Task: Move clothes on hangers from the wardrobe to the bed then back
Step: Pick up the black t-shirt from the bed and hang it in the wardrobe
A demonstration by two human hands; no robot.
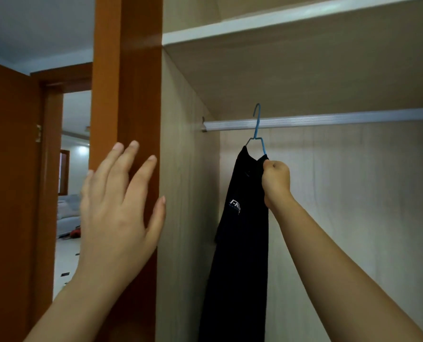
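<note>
The right fingers [270,166] are curled tight, pinching the dark cloth at the hanger's near shoulder, just below the rail [341,118]. The right hand [275,183] is seen from behind, knuckles up, and its bare forearm runs down and away to the lower right, under the rail.

The hanger [256,127] is thin blue wire. Its hook crosses the front of the rail near the rail's left end, with its tip above the rail; whether it rests on the rail cannot be told. The garment [242,243], black with a small white logo, hangs from the hanger straight down below the rail, touching the right hand.

The left fingers [141,178] are straight and spread, holding nothing. The left hand [116,208] is raised with its back to the camera, well left of the rail and lower, in front of the orange post [129,82]; contact with the post cannot be judged.

The pale side wall [183,169] carries the rail's left end. A white-edged shelf [279,21] runs above the rail. Far left of the rail stands an orange door [8,193], and through the doorway beside it a grey sofa [68,215] shows.
</note>
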